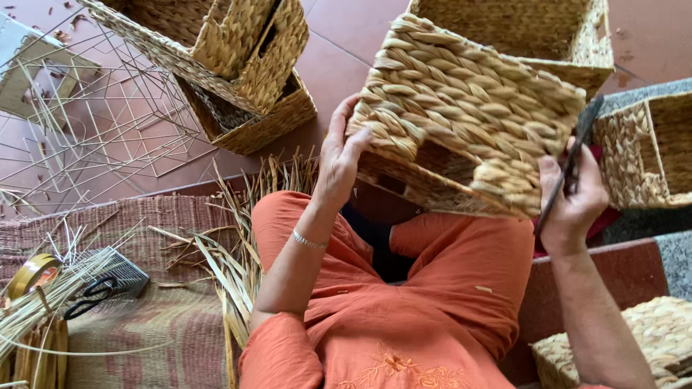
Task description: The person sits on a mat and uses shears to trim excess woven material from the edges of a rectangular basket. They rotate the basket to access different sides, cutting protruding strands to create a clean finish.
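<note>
Basket (461, 108) rests tilted over your lap. Your left hand (339, 162) grips its nine o'clock edge. Your right hand (573, 202), at three o'clock, grasps dark scissors (573, 155).

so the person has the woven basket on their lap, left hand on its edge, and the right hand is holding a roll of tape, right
Not quite. The head view shows the right hand holding dark scissors, not a roll of tape; the tape roll lies on the mat at the far left. The rest is right: the woven basket is over the lap, with the left hand on its edge.
</note>
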